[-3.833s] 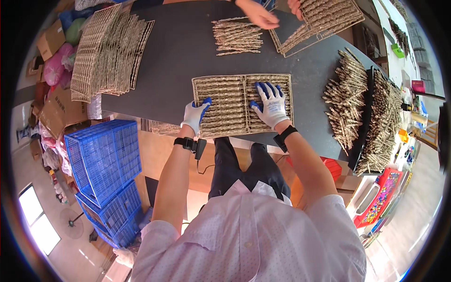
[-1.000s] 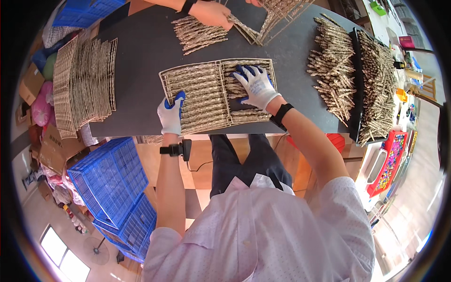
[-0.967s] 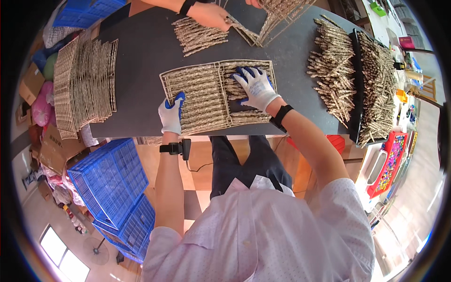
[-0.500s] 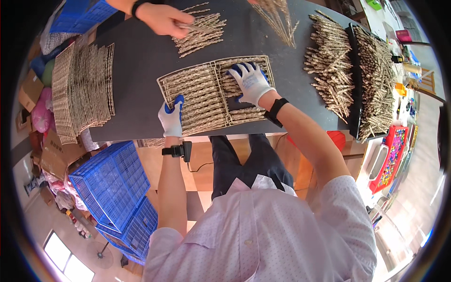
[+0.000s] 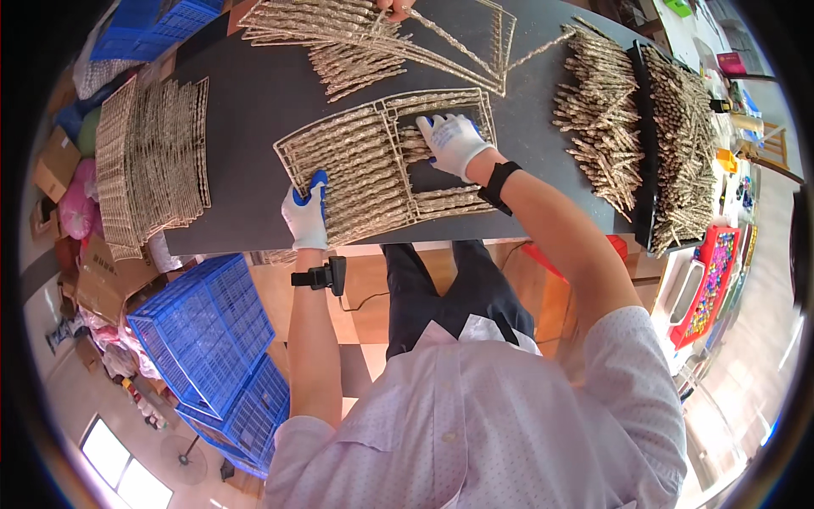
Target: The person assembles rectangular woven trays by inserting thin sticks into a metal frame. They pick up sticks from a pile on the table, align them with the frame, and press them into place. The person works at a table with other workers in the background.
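Observation:
A gold-beige moulded frame [image 5: 401,161] lies at a slant on the dark table in front of me, with rows of twisted sticks [image 5: 352,174] filling its left section. My left hand [image 5: 305,216], in a white glove with blue fingertips, is closed on the frame's near left edge, thumb on top. In the right section, my gloved right hand [image 5: 460,146] is closed around several twisted sticks, partly hidden by its fingers. Gaps beside that hand show the dark table, while a few sticks remain along the near edge.
Across the table [image 5: 246,195], a co-worker's hand [image 5: 395,8] holds a partly bare frame [image 5: 506,59] over loose sticks [image 5: 356,68]. Stacked full frames [image 5: 153,161] stand left; a stick pile [image 5: 598,119] and black tray [image 5: 646,153] are right. Blue crates [image 5: 203,331] sit below left.
The gap in my frame's right section has grown, and my right hand has shifted slightly. The co-worker's frame has swung out flat over the loose sticks.

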Demonstrator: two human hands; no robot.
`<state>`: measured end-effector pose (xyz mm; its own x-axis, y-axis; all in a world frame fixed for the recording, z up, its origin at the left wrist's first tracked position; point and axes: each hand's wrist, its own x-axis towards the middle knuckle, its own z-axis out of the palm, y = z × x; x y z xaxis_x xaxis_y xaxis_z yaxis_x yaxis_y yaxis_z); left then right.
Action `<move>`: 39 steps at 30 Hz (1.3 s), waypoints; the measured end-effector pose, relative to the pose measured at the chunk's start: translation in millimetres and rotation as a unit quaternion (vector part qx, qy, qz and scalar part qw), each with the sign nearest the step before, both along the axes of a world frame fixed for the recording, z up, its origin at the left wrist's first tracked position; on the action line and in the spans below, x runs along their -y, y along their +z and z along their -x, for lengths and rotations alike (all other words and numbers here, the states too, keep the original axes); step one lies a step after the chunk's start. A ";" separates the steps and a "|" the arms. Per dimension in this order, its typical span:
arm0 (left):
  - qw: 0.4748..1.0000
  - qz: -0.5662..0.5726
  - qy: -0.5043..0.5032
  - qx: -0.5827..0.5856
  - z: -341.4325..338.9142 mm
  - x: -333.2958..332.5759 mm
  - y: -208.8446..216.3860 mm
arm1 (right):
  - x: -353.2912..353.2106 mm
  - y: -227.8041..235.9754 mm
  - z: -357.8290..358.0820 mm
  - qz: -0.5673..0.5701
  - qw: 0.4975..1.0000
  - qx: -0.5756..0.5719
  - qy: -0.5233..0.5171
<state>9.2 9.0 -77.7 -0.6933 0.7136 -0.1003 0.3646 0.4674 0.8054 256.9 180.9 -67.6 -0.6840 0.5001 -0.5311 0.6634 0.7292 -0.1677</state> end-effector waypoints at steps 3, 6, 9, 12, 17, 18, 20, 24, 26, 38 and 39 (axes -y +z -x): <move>0.991 0.105 0.053 0.058 8.7 -0.9 -21.2 | -6.3 0.4 -0.4 0.009 1.000 -0.013 0.025; 0.973 0.098 0.073 0.194 8.4 -0.5 -34.1 | -13.6 0.4 -1.1 0.014 0.998 -0.019 0.053; 0.972 0.015 0.070 0.224 2.7 0.4 -26.5 | -20.3 2.1 1.4 0.033 0.998 -0.002 0.050; 0.985 -0.042 0.056 0.158 -9.2 3.6 2.8 | -29.4 6.8 4.5 0.064 0.997 -0.005 0.033; 0.990 -0.084 0.050 0.098 -41.9 3.9 57.8 | -34.8 12.1 5.9 0.069 0.997 -0.036 0.025; 0.993 -0.079 0.043 0.076 -45.4 2.9 66.7 | -34.3 11.8 5.9 0.067 0.997 -0.016 0.039; 0.993 -0.046 0.058 0.092 -57.7 7.0 80.9 | -32.0 10.6 5.7 0.063 0.997 -0.021 0.031; 0.996 -0.074 0.042 0.007 -67.1 11.2 80.1 | -29.6 7.4 4.1 0.055 0.998 -0.022 0.037; 0.993 -0.057 0.066 0.076 -60.6 16.3 66.7 | -29.1 5.5 2.2 0.061 0.997 -0.014 0.045; 0.886 0.025 0.138 0.443 5.3 7.0 -31.3 | 8.2 -13.1 -4.1 -0.111 0.990 -0.069 0.049; 0.887 0.036 0.138 0.439 4.4 6.4 -29.7 | 5.8 -12.1 -3.7 -0.113 0.990 -0.075 0.046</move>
